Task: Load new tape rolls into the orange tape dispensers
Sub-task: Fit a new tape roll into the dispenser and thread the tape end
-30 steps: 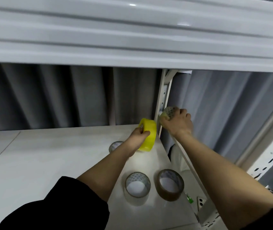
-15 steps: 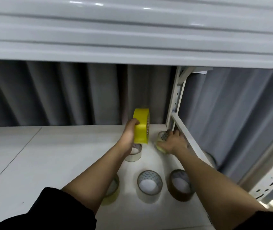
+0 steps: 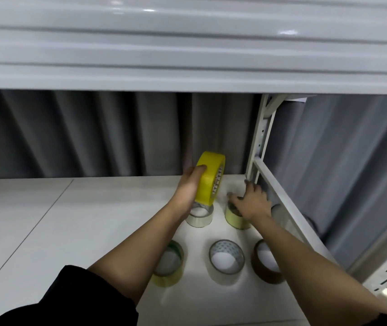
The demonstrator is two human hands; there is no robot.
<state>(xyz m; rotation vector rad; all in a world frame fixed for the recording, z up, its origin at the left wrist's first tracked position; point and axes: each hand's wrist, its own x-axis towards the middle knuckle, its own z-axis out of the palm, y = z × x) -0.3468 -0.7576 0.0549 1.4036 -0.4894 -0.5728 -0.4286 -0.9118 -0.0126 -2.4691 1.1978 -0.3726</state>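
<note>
My left hand (image 3: 189,187) grips a bright yellow tape roll (image 3: 210,178) and holds it upright on edge above the white shelf (image 3: 70,231). To its right, a pale yellow roll (image 3: 234,220) lies flat on the shelf. My right hand (image 3: 253,202) is over that roll with its fingers spread and touches its top. No orange dispenser is in view.
More rolls lie flat on the shelf: a clear one (image 3: 199,215) under the yellow roll, a greenish one (image 3: 170,267), a clear one (image 3: 226,257) and a brown one (image 3: 266,264). A rack post (image 3: 259,142) and slanted rail stand at right. An upper shelf beam (image 3: 187,43) hangs overhead.
My right hand brought the pale yellow roll down from beside the rack post onto the shelf and spread its fingers. My left hand kept its grip on the yellow roll.
</note>
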